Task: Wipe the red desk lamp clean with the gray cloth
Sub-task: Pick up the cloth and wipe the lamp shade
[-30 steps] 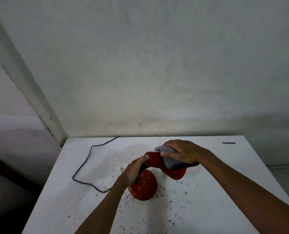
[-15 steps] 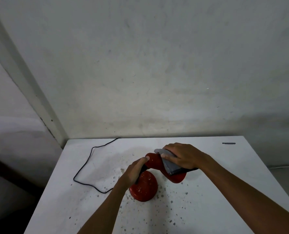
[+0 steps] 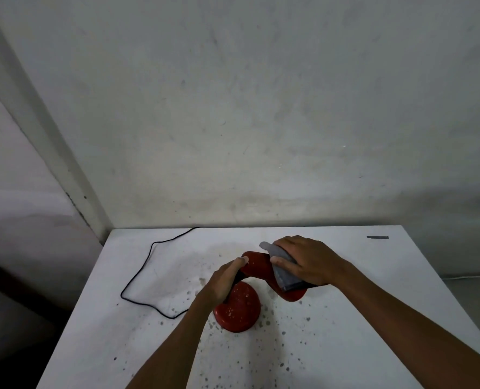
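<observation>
One view, from the head camera, shows two bare hands, one glossy red desk lamp, one folded gray cloth, one thin black cord and one white table speckled with dark spots.

From the table's middle, the lamp stands slightly toward 12 o'clock. Its round, flat, shiny red base rests on the tabletop, and its smooth curved red shade arches up and over toward 2 o'clock from the base. The left hand curls around the dark neck between base and shade, gripping it, with the thumb tip touching the shade's rounded upper end.

The right hand lies on top of the shade with the soft, matte cloth pressed beneath it; its fingers curl over the cloth's far edge and the thumb pins the near side, so the cloth is held against the lamp. A corner of the cloth sticks out past the fingertips at 11 o'clock from the hand.

The cord loops across the table at 9 o'clock from the lamp. A small dark strip lies flat near the table's far right corner, at 2 o'clock. A rough gray plaster wall rises behind the table.
</observation>
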`<state>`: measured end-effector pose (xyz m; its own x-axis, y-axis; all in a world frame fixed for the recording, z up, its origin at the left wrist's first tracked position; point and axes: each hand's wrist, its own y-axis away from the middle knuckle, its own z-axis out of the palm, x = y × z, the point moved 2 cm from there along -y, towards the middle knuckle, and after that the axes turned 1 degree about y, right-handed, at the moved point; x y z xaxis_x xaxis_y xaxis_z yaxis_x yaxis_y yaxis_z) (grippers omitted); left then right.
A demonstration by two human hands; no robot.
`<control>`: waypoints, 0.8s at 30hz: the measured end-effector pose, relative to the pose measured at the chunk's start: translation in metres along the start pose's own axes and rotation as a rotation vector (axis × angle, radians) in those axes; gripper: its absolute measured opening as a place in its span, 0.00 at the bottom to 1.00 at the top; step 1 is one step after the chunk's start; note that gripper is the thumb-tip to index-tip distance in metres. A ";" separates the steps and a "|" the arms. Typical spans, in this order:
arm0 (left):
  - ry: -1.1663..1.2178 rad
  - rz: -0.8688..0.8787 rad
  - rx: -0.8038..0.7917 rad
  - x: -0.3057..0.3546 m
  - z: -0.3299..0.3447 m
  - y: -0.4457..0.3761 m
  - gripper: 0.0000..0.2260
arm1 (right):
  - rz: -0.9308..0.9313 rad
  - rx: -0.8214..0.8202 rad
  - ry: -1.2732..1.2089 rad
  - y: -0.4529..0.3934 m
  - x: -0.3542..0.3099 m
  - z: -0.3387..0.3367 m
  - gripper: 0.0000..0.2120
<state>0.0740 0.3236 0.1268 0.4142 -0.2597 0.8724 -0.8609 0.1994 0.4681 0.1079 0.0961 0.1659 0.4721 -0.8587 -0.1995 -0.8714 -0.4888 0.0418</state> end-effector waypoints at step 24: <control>-0.078 0.032 0.015 -0.007 0.001 -0.007 0.24 | -0.040 0.150 0.187 0.000 -0.032 0.021 0.33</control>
<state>0.0770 0.3227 0.1167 0.3628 -0.3266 0.8728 -0.8778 0.1945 0.4377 0.0898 0.1265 0.1520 0.5107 -0.8597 -0.0126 -0.8552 -0.5064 -0.1106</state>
